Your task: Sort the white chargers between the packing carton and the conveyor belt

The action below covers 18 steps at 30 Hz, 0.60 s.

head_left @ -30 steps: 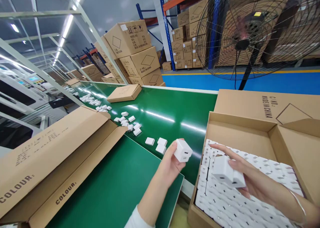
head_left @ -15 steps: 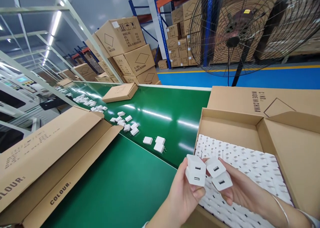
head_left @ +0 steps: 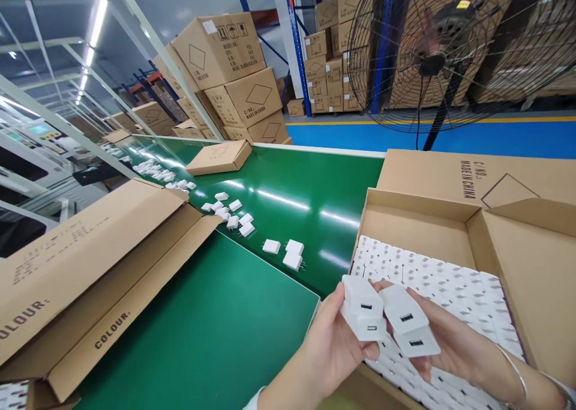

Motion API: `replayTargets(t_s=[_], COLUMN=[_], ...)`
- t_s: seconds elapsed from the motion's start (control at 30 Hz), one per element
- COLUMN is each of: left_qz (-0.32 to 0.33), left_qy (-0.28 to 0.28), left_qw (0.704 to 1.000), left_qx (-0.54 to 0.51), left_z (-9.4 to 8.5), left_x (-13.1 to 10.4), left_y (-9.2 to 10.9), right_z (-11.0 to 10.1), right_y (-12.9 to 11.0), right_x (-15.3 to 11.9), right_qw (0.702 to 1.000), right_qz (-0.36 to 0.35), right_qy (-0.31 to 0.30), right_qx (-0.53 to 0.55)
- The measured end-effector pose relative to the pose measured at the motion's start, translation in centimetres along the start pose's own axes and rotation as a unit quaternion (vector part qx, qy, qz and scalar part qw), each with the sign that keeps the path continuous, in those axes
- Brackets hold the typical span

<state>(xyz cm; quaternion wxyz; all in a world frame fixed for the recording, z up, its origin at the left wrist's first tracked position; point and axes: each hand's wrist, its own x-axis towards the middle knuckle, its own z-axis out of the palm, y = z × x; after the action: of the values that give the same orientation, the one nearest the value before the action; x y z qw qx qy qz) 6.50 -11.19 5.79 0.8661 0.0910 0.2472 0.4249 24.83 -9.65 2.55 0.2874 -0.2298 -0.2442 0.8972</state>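
Note:
Two white USB chargers (head_left: 363, 308) are pinched together in my left hand (head_left: 327, 344), their port faces turned toward me. My right hand (head_left: 454, 338) grips another pair of white USB chargers (head_left: 410, 321), held close beside the first pair. Both hands are closed and sit over the near left part of an open cardboard box (head_left: 423, 221). Inside that box, rows of white chargers (head_left: 450, 290) stand packed side by side; my hands and forearms hide some of them. On the green belt, two touching chargers (head_left: 294, 254) and a single charger (head_left: 271, 246) lie nearest my left hand.
More loose chargers (head_left: 231, 215) lie scattered up the belt (head_left: 288, 182). An open carton (head_left: 90, 266) stands at left, a flat box (head_left: 220, 158) on the belt's far side. Stacked cartons (head_left: 238, 74) and a large fan (head_left: 432, 65) stand behind.
Both hands have shifted slightly right and down in view, still holding their charger pairs. The chargers are tilted a little differently. The camera view has also shifted slightly.

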Motion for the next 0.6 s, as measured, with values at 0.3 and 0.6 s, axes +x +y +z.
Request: replayTargets(t_s=[0.3, 0.6], left_qz=[0.088, 0.021], left_qy=[-0.032, -0.081], left_qw=[0.926, 0.461], left_qx=[0.365, 0.883], left_z=[3.3, 7.1], left_x=[5.1, 21.0], left_y=[3.6, 1.0], right_z=[-5.4, -13.2], right_y=[-11.3, -13.1], right_x=[-5.3, -5.4], right_qw=[0.892, 0.542], right_qz=[-0.173, -0.084], right_qy=[0.265, 0.299], right_qx=[-0.324, -0.781])
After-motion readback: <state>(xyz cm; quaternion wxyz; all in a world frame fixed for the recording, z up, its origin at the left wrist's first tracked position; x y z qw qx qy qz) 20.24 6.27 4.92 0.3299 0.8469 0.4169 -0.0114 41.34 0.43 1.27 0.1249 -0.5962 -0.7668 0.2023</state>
